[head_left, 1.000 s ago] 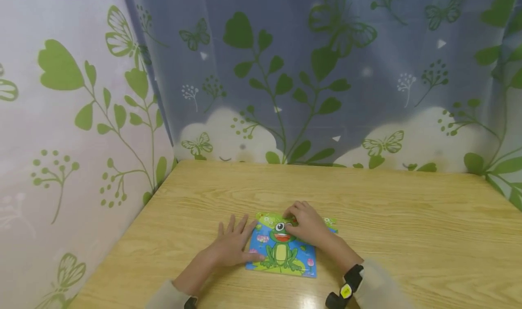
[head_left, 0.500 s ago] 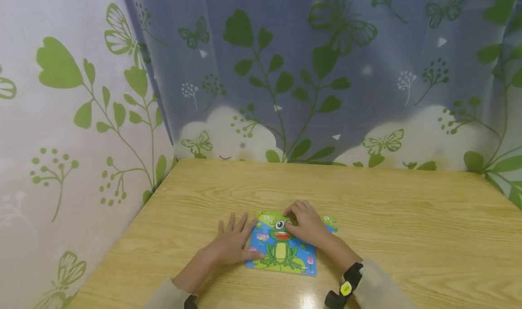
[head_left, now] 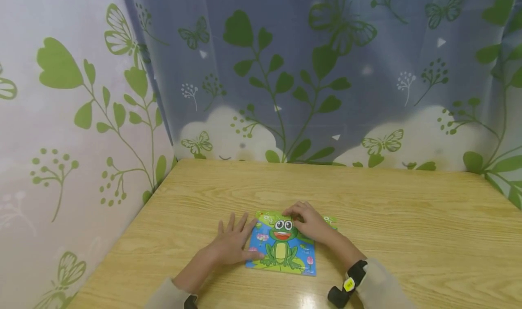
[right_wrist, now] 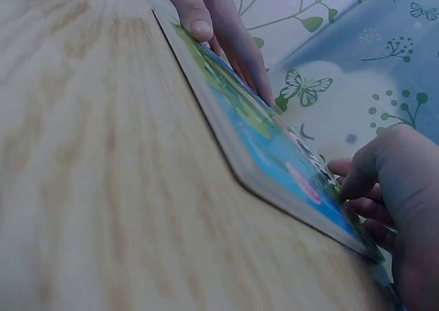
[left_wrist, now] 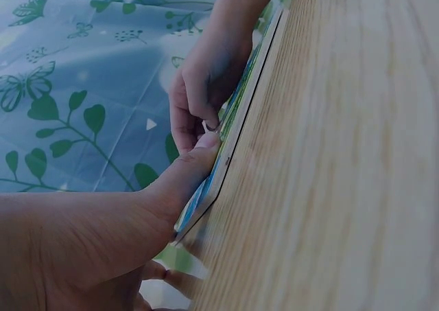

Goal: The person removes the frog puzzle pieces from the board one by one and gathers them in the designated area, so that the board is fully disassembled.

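Observation:
A square frog jigsaw puzzle (head_left: 281, 250) lies flat on the wooden table, its board edge showing in both wrist views. My left hand (head_left: 233, 244) rests at its left side with fingers spread and straight, the thumb lying on the picture. Over the upper right part, my right hand (head_left: 311, 223) bends its fingers and pinches a puzzle piece that its fingers mostly cover. A green end (head_left: 330, 219) sticks out past the board's right side, behind the hand. In the right wrist view, the curled fingers (right_wrist: 370, 187) meet the board's far edge.
The wooden table (head_left: 408, 223) spreads around the puzzle on all sides. Behind it hangs a blue curtain (head_left: 367, 87) with leaves and butterflies, and a pale patterned curtain (head_left: 81, 132) stands along the left side.
My right hand has shifted slightly right, uncovering the frog's second eye. Less of the blue on the protruding end shows beyond the wrist. The left hand and the board stay where they were.

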`<state>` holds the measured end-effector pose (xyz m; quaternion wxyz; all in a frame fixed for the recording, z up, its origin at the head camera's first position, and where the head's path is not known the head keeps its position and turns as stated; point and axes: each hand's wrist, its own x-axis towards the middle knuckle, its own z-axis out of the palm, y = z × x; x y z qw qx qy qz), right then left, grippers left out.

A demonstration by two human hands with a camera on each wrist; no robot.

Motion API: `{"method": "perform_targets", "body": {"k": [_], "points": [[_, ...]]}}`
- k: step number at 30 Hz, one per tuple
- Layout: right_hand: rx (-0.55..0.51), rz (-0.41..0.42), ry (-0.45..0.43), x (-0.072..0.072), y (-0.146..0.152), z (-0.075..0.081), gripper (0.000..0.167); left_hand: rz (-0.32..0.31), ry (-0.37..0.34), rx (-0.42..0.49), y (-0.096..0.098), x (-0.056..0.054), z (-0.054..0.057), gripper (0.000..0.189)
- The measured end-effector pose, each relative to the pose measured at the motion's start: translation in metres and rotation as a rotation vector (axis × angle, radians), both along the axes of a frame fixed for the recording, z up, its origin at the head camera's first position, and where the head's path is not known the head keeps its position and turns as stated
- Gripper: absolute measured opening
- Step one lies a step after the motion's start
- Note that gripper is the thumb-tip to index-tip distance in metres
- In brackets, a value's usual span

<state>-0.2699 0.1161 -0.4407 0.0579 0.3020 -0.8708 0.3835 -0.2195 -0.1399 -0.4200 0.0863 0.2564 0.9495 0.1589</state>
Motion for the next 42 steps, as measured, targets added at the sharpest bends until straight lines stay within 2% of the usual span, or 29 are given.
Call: {"method": "perform_targets", "body": {"k": [11, 18, 24, 28, 35, 42], "points": [[0.015, 0.041, -0.026, -0.002, 0.004, 0.000, 0.027, 0.006, 0.013, -0.020, 0.000, -0.001, -0.002, 0.093], [0.096, 0.011, 0.043, 0.002, 0.002, 0.005, 0.032, 0.005, 0.015, -0.013, 0.000, 0.000, -0.001, 0.093], [0.151, 0.028, 0.079, 0.004, 0.002, 0.010, 0.037, 0.004, 0.024, -0.012, 0.000, 0.001, 0.000, 0.093], [0.173, 0.066, 0.034, 0.005, 0.001, 0.013, 0.040, 0.001, 0.022, -0.005, 0.001, 0.001, 0.001, 0.093], [0.156, 0.090, -0.107, 0.006, 0.000, 0.018, 0.042, 0.000, 0.020, -0.003, 0.001, 0.002, 0.003, 0.092], [0.127, 0.106, -0.145, 0.005, 0.001, 0.019, 0.042, 0.002, 0.018, -0.002, 0.002, 0.003, 0.005, 0.092]]}}
